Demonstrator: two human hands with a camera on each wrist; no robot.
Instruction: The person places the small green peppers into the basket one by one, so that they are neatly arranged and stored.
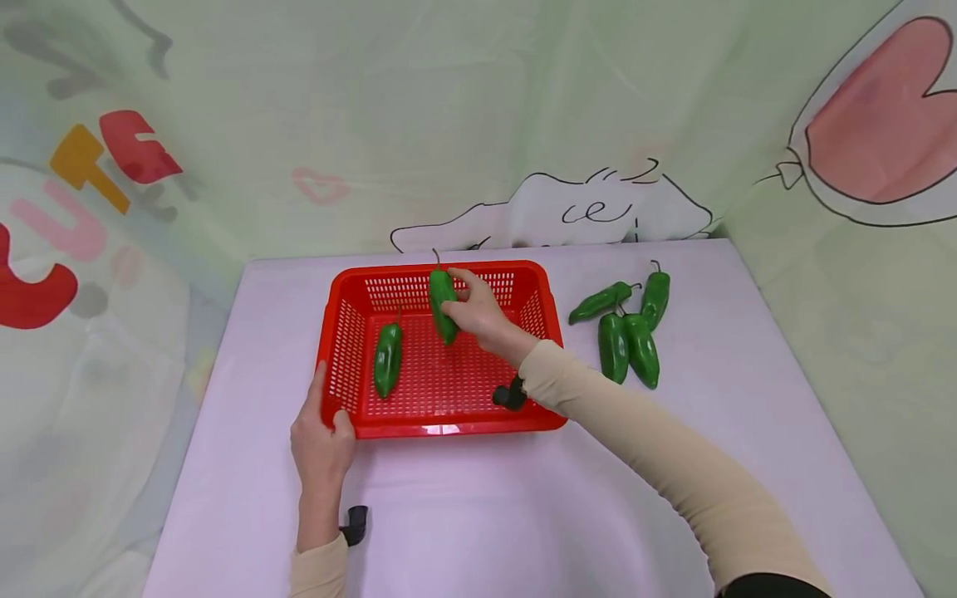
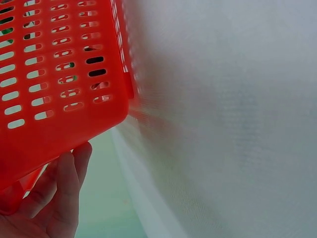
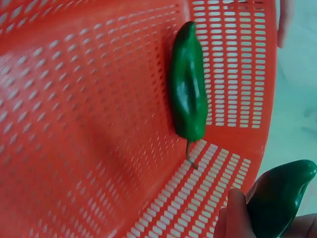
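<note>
A red plastic basket (image 1: 441, 430) with slotted walls stands on the table. My left hand (image 1: 323, 440) grips its left rim near the front corner; the left wrist view shows the fingers (image 2: 67, 183) against the basket's outer wall (image 2: 59, 129). Over the back part of the basket, my right hand (image 1: 482, 314) pinches a green pepper (image 1: 443, 306) between thumb and fingers, its stem pointing away. That same pepper (image 3: 277, 198) appears at the lower right of the right wrist view. Another green pepper (image 1: 388, 360) lies inside, toward the basket's left side.
Several more green peppers (image 1: 628, 340) lie grouped on the table to the right of the basket. A pale cloth (image 1: 463, 523) covers the table. Printed curtains (image 1: 449, 133) hang behind and at both sides. Small black devices (image 1: 356, 525) sit at the wrists.
</note>
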